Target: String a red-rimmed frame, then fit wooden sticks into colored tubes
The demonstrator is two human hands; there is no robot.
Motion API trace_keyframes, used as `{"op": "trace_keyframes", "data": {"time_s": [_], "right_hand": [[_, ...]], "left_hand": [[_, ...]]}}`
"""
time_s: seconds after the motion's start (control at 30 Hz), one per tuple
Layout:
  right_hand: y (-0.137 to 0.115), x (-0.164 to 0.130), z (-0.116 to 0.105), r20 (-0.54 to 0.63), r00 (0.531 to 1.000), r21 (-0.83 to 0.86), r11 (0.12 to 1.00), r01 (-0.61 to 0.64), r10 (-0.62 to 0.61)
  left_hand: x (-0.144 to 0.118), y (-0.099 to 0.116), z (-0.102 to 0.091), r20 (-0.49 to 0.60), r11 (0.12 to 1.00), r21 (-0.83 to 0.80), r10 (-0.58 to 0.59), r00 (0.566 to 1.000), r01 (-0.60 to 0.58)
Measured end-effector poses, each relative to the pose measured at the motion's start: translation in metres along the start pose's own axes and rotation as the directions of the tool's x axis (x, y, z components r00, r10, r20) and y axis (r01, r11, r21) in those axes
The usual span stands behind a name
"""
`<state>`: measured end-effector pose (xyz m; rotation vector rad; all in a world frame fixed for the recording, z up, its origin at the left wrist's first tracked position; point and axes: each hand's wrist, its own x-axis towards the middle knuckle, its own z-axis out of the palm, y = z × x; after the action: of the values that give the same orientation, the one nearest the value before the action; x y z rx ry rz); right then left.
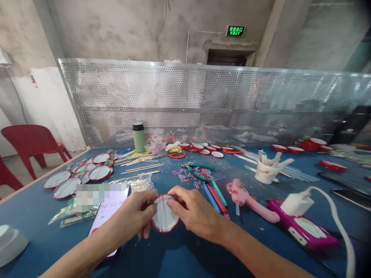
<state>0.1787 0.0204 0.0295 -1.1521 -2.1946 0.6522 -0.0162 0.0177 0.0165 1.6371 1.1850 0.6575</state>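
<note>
Both hands pinch one round white disc with a red rim (164,213) just above the blue worktop (179,255): the left hand (136,216) closes its grip on the disc's left edge, the right hand (194,214) on its upper right edge. Left of the grip and farther off lies a cluster of finished-looking red-rimmed discs (82,173); more lie beyond it, so much seems done. Right of the grip, a white paper cup (265,173) holds pens and sticks.

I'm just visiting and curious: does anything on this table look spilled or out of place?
Pink paper clips lie scattered loose on the blue table. Both hands, left and right, hold a red-rimmed disc.
</note>
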Motion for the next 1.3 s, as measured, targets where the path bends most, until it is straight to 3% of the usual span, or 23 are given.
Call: {"op": "trace_keyframes", "data": {"time_s": [0.03, 0.1, 0.17, 0.2, 0.23, 0.27, 0.53, 0.7, 0.83, 0.97, 1.1, 1.13, 1.17, 1.2, 1.23, 1.3], "right_hand": [[0.005, 0.003, -0.006, 0.006, 1.000, -0.011, 1.000, 0.009, -0.009], [0.019, 0.010, -0.021, -0.156, 0.988, -0.104, 0.994, -0.023, 0.007], [0.037, 0.018, -0.038, -0.351, 0.936, -0.332, 0.935, -0.125, 0.001], [0.046, 0.022, -0.045, -0.400, 0.916, -0.472, 0.861, -0.191, -0.017], [0.054, 0.025, -0.050, -0.401, 0.915, -0.603, 0.761, -0.240, -0.029], [0.062, 0.027, -0.054, -0.388, 0.921, -0.642, 0.724, -0.252, -0.024], [0.079, 0.038, -0.033, -0.120, 0.991, -0.822, 0.566, -0.071, -0.050], [0.084, 0.041, -0.022, -0.073, 0.996, -0.841, 0.539, -0.038, -0.045], [0.091, 0.043, -0.021, -0.111, 0.993, -0.808, 0.586, -0.064, -0.044], [0.082, 0.045, -0.033, -0.207, 0.978, -0.711, 0.693, -0.120, -0.042], [0.053, 0.038, -0.046, -0.260, 0.965, -0.530, 0.840, -0.116, -0.030], [0.045, 0.034, -0.046, -0.236, 0.971, -0.433, 0.898, -0.084, -0.023], [0.037, 0.030, -0.045, -0.204, 0.979, -0.106, 0.993, -0.053, 0.031], [0.030, 0.026, -0.043, -0.129, 0.989, 0.194, 0.980, -0.046, 0.072], [0.024, 0.022, -0.041, -0.054, 0.995, 0.386, 0.920, -0.059, 0.086], [0.015, 0.015, -0.035, 0.058, 0.996, 0.534, 0.840, -0.094, 0.074]], "left_hand": [[0.000, 0.000, 0.001, -0.001, 1.000, 0.005, -0.013, 1.000, 0.013], [-0.001, 0.002, 0.004, 0.006, 0.999, 0.009, -0.031, 1.000, 0.031], [-0.003, 0.003, 0.007, 0.016, 0.999, 0.017, -0.045, 0.999, 0.045], [-0.004, 0.003, 0.009, 0.023, 0.999, 0.021, -0.049, 0.999, 0.048], [-0.005, 0.003, 0.010, 0.033, 0.998, 0.026, -0.052, 0.998, 0.051], [-0.006, 0.002, 0.012, 0.043, 0.998, 0.030, -0.053, 0.998, 0.052], [-0.009, 0.004, 0.016, 0.046, 0.998, 0.002, -0.058, 0.997, 0.058], [-0.013, 0.013, 0.013, 0.024, 0.999, 0.011, -0.045, 0.999, 0.045], [-0.016, 0.016, 0.013, 0.031, 0.998, 0.015, -0.060, 0.998, 0.060], [-0.014, 0.012, 0.012, 0.022, 0.998, 0.038, -0.056, 0.998, 0.055], [-0.010, 0.003, 0.010, 0.009, 0.998, 0.058, -0.014, 1.000, 0.014], [-0.010, 0.002, 0.009, -0.010, 0.998, 0.066, 0.006, 1.000, -0.005], [-0.010, 0.002, 0.008, -0.035, 0.997, 0.076, 0.029, 0.999, -0.026], [-0.010, 0.003, 0.007, -0.067, 0.994, 0.092, 0.058, 0.996, -0.051], [-0.011, 0.005, 0.005, -0.102, 0.990, 0.115, 0.092, 0.991, -0.080], [-0.012, 0.009, 0.002, -0.160, 0.974, 0.172, 0.174, 0.972, -0.146]]}}
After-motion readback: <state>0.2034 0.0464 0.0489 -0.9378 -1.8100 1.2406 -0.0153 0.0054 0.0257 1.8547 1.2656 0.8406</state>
